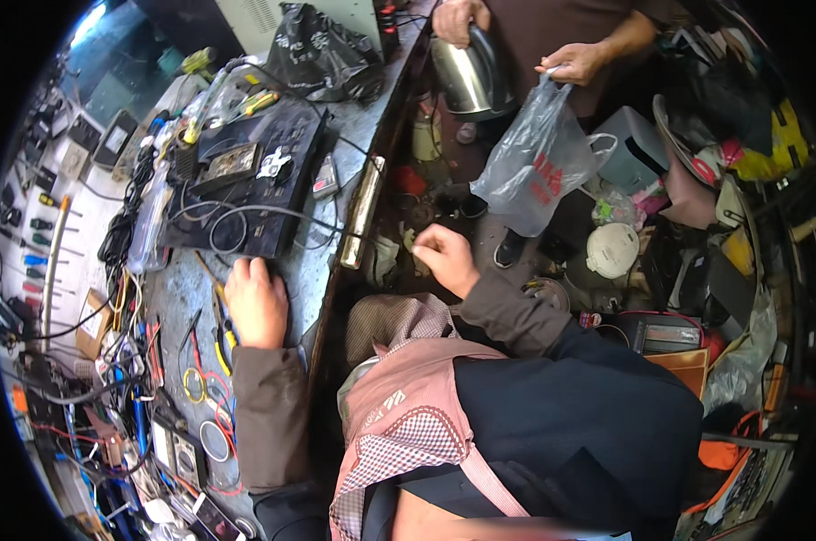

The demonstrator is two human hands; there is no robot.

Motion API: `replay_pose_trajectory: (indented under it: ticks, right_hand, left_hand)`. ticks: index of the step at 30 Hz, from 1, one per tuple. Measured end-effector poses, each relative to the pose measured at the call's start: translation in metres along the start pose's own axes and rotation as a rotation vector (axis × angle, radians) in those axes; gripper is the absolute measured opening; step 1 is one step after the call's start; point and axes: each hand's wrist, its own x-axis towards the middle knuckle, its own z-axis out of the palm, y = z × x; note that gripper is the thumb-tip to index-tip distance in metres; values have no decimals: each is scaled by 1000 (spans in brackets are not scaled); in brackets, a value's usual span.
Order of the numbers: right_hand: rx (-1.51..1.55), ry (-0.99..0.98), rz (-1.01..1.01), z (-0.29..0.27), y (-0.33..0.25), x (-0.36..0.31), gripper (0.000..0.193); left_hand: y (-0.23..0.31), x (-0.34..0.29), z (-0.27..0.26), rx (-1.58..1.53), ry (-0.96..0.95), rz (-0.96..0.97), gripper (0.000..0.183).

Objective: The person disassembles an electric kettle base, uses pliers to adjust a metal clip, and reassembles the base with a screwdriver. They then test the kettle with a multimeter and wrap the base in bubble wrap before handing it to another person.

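My left hand rests on the workbench, its fingers curled in a loose fist and no tool showing in them. Right beside it lie pliers with yellow handles. A dark flat appliance panel with a loose cable lies just beyond that hand. Over my lap, my right hand is raised with its fingers bent inward; nothing shows in its grasp. Across from me, another person's hand grips a steel electric kettle. That person's other hand holds up a translucent plastic bag with red print.
A black plastic bag sits at the bench's far end. Multimeter, wires and several screwdrivers crowd the left side. A metal strip lies along the bench edge. On the right, a round cream lid sits among clutter.
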Motion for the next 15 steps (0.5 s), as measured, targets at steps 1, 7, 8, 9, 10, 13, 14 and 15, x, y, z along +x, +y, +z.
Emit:
replay_pose_trajectory:
  ticks: [1,7,8,9,10,13,14,15]
  right_hand:
    - [-83,49,75,-23,9,-13,9]
    - [-4,511,371,-97,28,-28,6]
    - [18,522,360,-96,21,-22,6]
    - [41,532,350,-96,14,-14,7]
    - [63,541,341,-97,8,-6,8]
    - [167,526,350,-82,-8,13,6]
    - [193,524,355,-75,-14,17,6]
    - [191,517,347,-68,-16,20,6]
  left_hand:
    - [-1,-3,-2,-24,-15,-29,18]
    - [-12,-22,-5,139,-108,-64,21]
    - [-13,-24,-8,143,-111,-73,23]
    - [-12,-24,-9,161,-101,-75,23]
    - [-11,-23,-9,178,-92,-78,23]
    - [-18,-26,-17,159,-109,-103,24]
    - [-21,-26,-18,132,-114,-112,24]
    - [-25,-26,-18,105,-119,-122,24]
